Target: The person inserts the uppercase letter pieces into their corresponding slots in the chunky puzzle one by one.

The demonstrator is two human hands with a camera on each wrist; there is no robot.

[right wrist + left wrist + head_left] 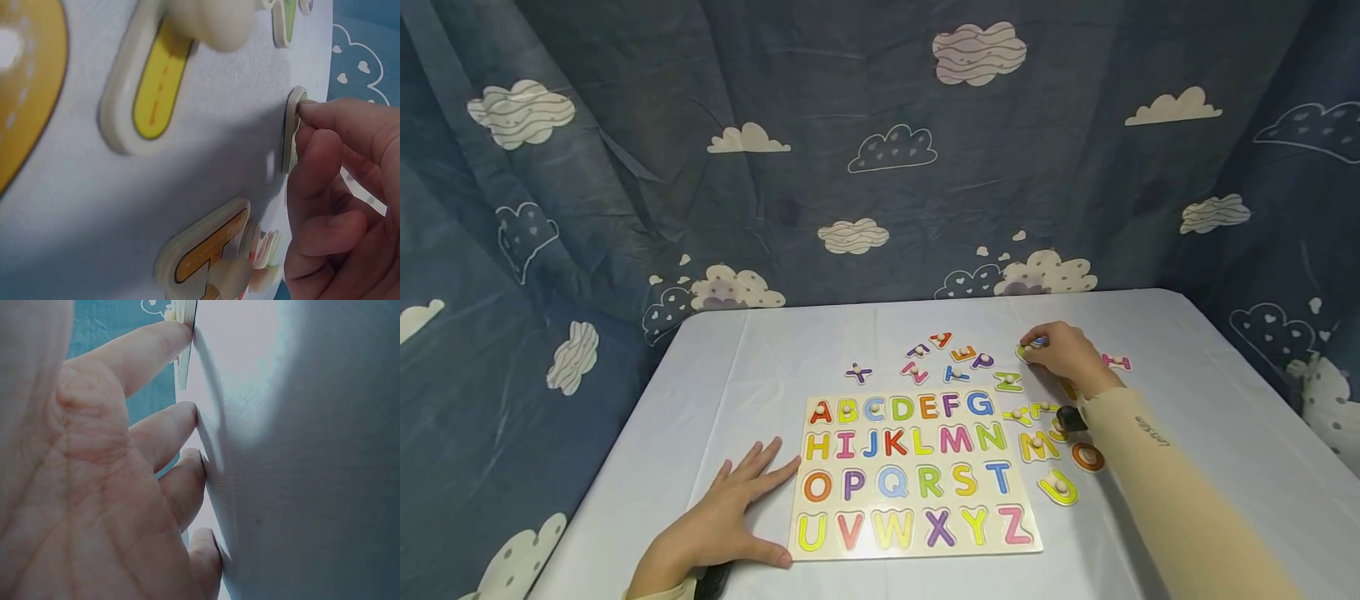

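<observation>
Off the far-right corner of the letter board (pixel 910 503), right hand (pixel 1067 354) pinches a greenish piece (pixel 289 139), left hand (pixel 730 508) splayed at the board's left side, so pick-up step imo, probably needs a clean lift next.

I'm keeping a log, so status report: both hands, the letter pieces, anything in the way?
Left hand spread, touching pale wooden alphabet board. Right hand pinching yellow-green wooden letter piece. Possible clutter: multicoloured knobbed wooden letters right of board.
</observation>
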